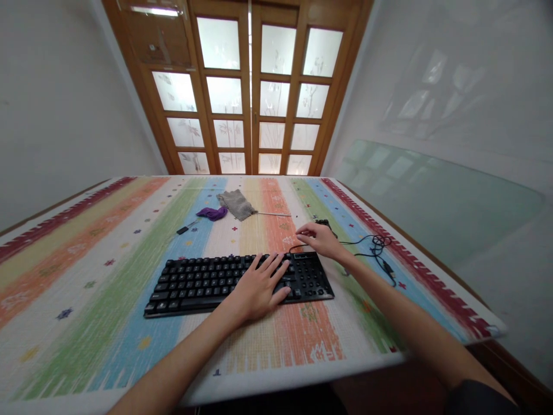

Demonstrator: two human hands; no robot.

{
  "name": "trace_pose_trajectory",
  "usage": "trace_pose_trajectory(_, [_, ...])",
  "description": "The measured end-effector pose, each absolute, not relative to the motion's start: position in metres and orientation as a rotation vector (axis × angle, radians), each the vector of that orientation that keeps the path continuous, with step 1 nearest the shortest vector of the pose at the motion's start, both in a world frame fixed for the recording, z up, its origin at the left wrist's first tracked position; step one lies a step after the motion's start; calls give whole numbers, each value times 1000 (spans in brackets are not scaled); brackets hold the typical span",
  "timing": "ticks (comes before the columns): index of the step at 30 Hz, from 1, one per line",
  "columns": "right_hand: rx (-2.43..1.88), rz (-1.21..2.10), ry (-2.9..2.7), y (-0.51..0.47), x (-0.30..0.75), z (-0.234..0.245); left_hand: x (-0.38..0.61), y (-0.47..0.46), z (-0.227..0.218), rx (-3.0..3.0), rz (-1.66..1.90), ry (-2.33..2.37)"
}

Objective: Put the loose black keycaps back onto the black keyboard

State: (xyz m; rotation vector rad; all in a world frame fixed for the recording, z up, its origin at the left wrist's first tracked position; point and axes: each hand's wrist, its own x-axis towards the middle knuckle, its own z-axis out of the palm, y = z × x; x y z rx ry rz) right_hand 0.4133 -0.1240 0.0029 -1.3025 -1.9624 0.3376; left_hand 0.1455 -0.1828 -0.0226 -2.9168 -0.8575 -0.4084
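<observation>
A black keyboard [199, 285] lies on the striped tablecloth. My left hand [261, 288] rests on its right-centre keys with the fingers spread, covering part of them. On the keyboard's right end, the number pad [310, 282] shows small, separated dark squares that look different from the full keys. My right hand [319, 237] is just above the top right corner, its thumb and fingers brought together; whatever is between the fingertips is too small to make out. Right behind that hand sits a small cluster of black pieces [322, 222], partly hidden by it.
A grey cloth [237, 204], a purple cloth [212, 214] and a thin rod [274, 214] lie behind the keyboard. Left of them is a small black-handled tool [182, 230] with thin prongs. A coiled black cable [378, 245] lies at right, near the wall.
</observation>
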Motion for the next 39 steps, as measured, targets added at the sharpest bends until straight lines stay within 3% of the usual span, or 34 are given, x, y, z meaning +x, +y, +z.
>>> trace_pose_trajectory(8, [-1059,552,-2078,-166,404,4,146,-183,-22,-2917,-393,-858])
trace_pose_trajectory(30, [-981,345,-2143,-179,404,-11,145,-176,-12,-3006,-274,-884])
trace_pose_trajectory(39, [-1081,267,-2120,-181,402,-13,159,-162,8,-3022,-456,-865])
